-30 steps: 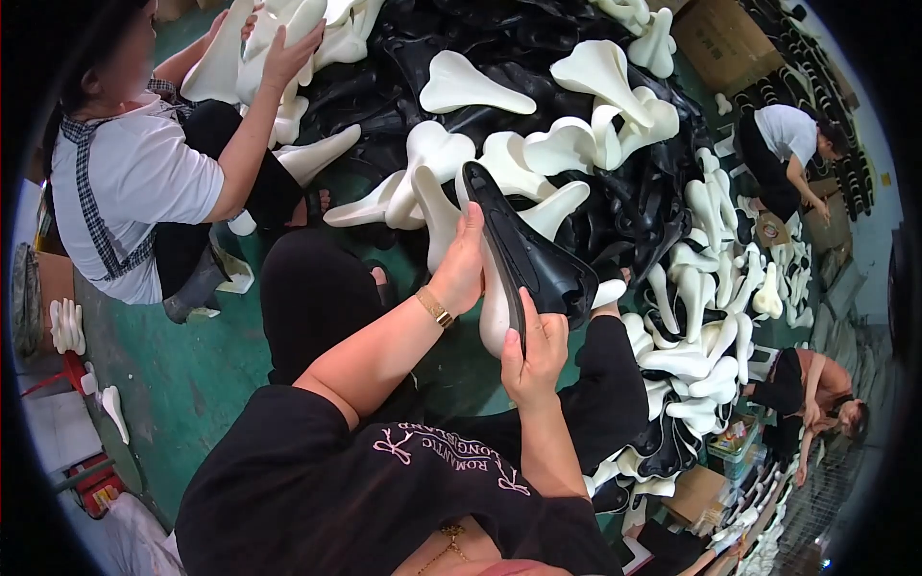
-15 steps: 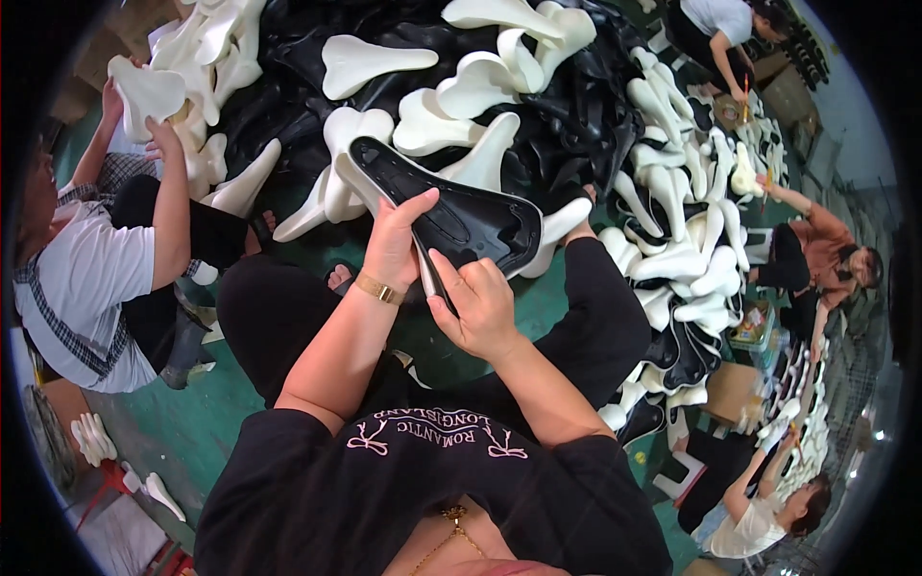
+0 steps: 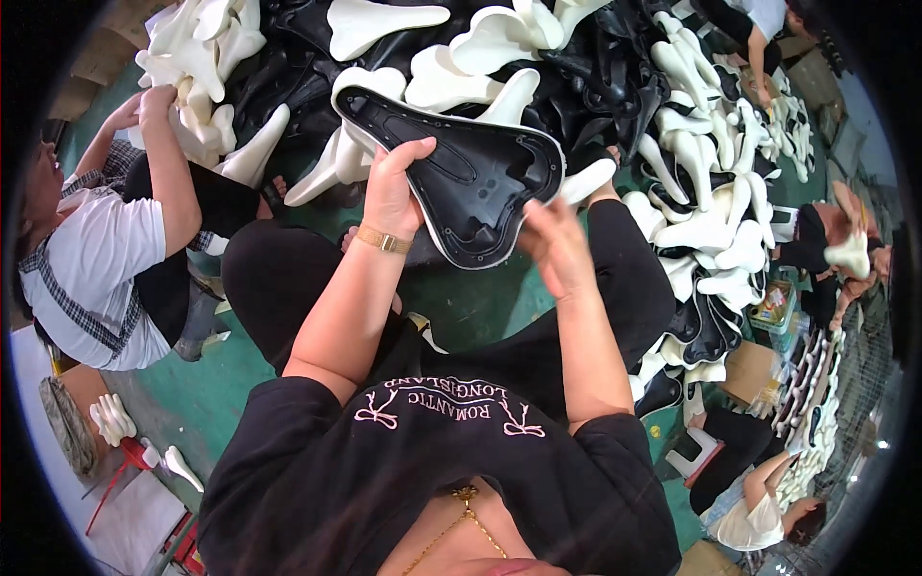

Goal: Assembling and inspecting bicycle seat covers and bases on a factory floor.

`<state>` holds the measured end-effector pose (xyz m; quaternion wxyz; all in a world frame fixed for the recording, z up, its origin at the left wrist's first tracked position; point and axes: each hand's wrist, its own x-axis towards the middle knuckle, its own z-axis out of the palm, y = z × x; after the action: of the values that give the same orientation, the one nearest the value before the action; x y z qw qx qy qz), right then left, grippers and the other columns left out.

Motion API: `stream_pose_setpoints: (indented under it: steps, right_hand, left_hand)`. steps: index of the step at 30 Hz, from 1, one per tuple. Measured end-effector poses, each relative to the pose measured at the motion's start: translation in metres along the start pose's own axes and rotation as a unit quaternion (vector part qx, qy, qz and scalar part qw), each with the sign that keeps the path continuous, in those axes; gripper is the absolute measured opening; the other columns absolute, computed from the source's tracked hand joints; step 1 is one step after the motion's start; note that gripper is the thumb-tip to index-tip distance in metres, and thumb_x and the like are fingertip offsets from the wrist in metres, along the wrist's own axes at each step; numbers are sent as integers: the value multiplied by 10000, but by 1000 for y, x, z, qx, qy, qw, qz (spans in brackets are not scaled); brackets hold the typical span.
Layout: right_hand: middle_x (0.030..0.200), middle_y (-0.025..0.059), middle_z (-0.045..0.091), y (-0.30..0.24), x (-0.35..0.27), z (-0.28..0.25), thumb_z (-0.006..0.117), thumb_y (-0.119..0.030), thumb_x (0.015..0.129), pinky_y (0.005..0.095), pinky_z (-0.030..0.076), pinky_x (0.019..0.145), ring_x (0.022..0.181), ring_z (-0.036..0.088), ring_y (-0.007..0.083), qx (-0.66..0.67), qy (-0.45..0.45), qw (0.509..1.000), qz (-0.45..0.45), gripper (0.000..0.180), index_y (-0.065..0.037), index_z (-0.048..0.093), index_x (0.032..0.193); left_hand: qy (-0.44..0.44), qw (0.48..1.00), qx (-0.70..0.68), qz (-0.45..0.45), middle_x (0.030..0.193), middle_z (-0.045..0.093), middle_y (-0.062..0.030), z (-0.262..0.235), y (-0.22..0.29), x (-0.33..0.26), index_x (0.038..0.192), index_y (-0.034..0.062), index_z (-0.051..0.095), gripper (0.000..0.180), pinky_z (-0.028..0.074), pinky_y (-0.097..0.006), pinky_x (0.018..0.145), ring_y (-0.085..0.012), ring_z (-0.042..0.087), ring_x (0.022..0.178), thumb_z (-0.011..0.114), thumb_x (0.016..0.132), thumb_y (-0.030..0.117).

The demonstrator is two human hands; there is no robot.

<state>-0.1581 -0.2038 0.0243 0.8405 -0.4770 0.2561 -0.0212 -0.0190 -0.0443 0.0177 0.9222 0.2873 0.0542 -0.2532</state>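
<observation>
The left hand (image 3: 392,192) is clamped on the side edge of a saddle (image 3: 485,182), its thumb laid across the underside; the right hand (image 3: 560,252) is blurred at the wide end, and whether contact is made there cannot be told. The saddle is held up in front of the lap, with open green floor (image 3: 471,312) seen past its near edge. The black underside, moulded with smooth ridges and recesses, is bordered by a pale rim. Beyond, curved white pieces (image 3: 384,27) are strewn over a glossy black heap (image 3: 600,106).
</observation>
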Motion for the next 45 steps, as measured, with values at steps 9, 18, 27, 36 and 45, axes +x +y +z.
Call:
stream_pose_setpoints:
  steps: [9, 18, 27, 36, 45]
  right_hand:
    - [1188, 120, 624, 26, -12, -25, 661, -155, 881, 345, 467, 944, 1065, 609, 206, -39, -60, 994, 85, 449, 47, 521, 1257]
    - [1100, 64, 648, -115, 37, -137, 687, -192, 846, 372, 474, 928, 1049, 602, 213, -109, 167, 980, -19, 364, -13, 608, 1154]
    - [1072, 118, 637, -119, 221, -113, 682, -253, 869, 417, 544, 814, 976, 615, 256, -147, 85, 983, -71, 528, -41, 480, 1308]
    - [986, 133, 659, -28, 286, -51, 760, -343, 684, 359, 516, 748, 884, 651, 257, -560, 32, 797, -224, 440, -67, 650, 1009]
    - [946, 33, 651, -55, 254, -77, 812, -132, 712, 273, 517, 743, 798, 627, 124, -407, -300, 861, -62, 349, -65, 685, 1031]
  left_hand:
    - [116, 989, 54, 78, 908, 668, -106, -50, -13, 22, 1025, 9, 599, 216, 544, -357, 774, -227, 656, 835, 585, 945, 209]
    - [135, 919, 297, -221, 1264, 520, -126, -61, -61, 28, 1271, 39, 435, 621, 453, -438, 931, -254, 571, 1101, 540, 912, 535]
    - [97, 899, 402, -147, 1138, 584, -49, -82, -72, 53, 1236, 58, 511, 355, 483, -315, 845, -157, 586, 1016, 597, 932, 220]
    - [55, 883, 465, -4, 1258, 523, -105, -75, -75, 77, 1316, 37, 456, 563, 434, -323, 966, -194, 512, 1167, 715, 824, 115]
    - [-54, 784, 618, 27, 1143, 601, -102, -72, -82, 92, 1182, 56, 562, 427, 462, -364, 918, -236, 572, 1083, 718, 785, 81]
